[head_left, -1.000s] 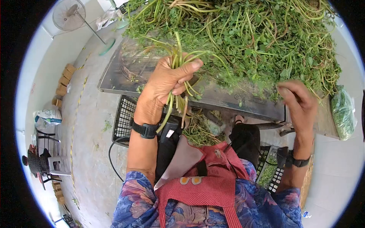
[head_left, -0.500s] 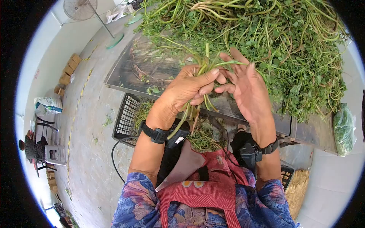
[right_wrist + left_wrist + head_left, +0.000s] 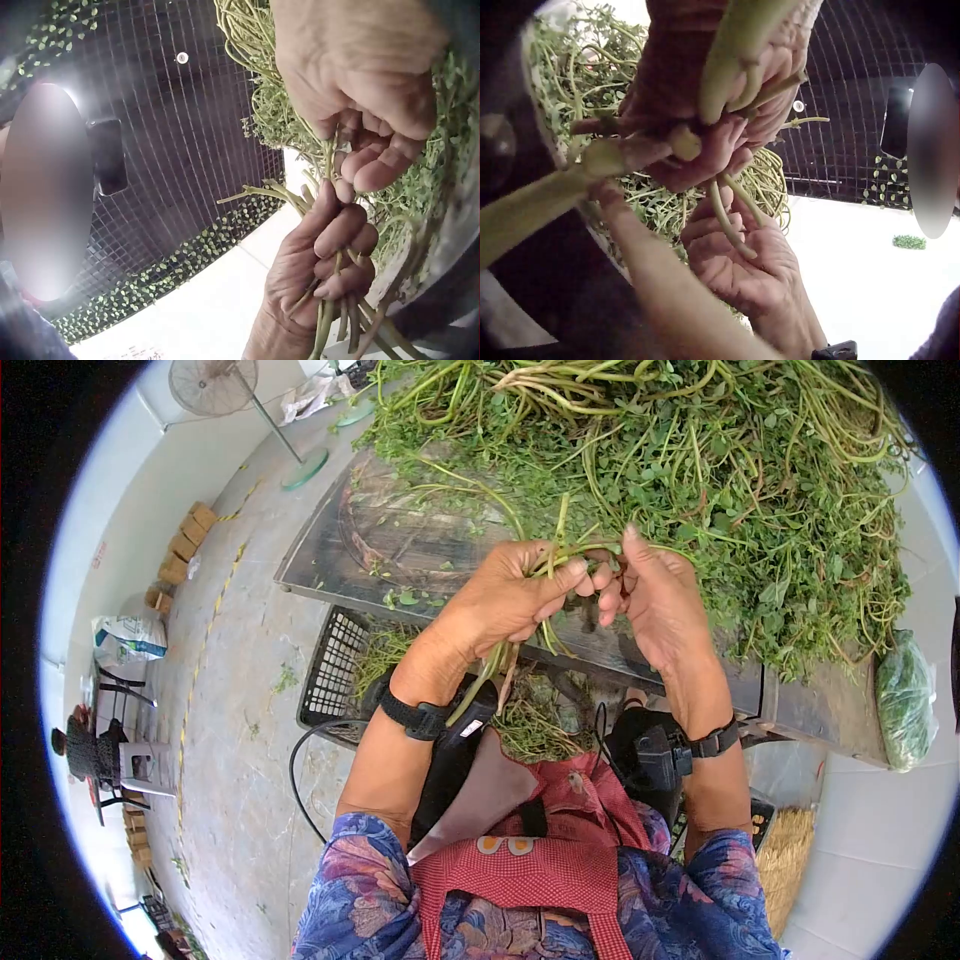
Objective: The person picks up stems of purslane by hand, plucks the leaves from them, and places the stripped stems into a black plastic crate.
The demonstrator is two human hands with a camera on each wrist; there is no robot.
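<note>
My left hand (image 3: 510, 595) grips a small bunch of green plant stems (image 3: 324, 326), with cut ends hanging below the fist and others sticking out above it. Close beside it, my right hand (image 3: 665, 605) has curled fingers, and its thumb and forefinger pinch one thin stem (image 3: 330, 154) that runs between the two hands. In the left wrist view, thick stems cross in front of the left hand, and the right hand (image 3: 742, 259) shows behind it. Beyond both hands, a large heap of leafy stems (image 3: 680, 490) covers much of the dark table (image 3: 330, 575).
Under the table edge stands a black plastic crate (image 3: 335, 665) with stems in it, and more stems (image 3: 540, 725) lie below, near the lap. A filled green plastic bag (image 3: 905, 700) sits at the table's right end. A standing fan (image 3: 305, 468) is at the far left.
My right hand has come in from the right to the left hand and now pinches a stem beside it. The left hand keeps hold of the bunch and has shifted slightly right.
</note>
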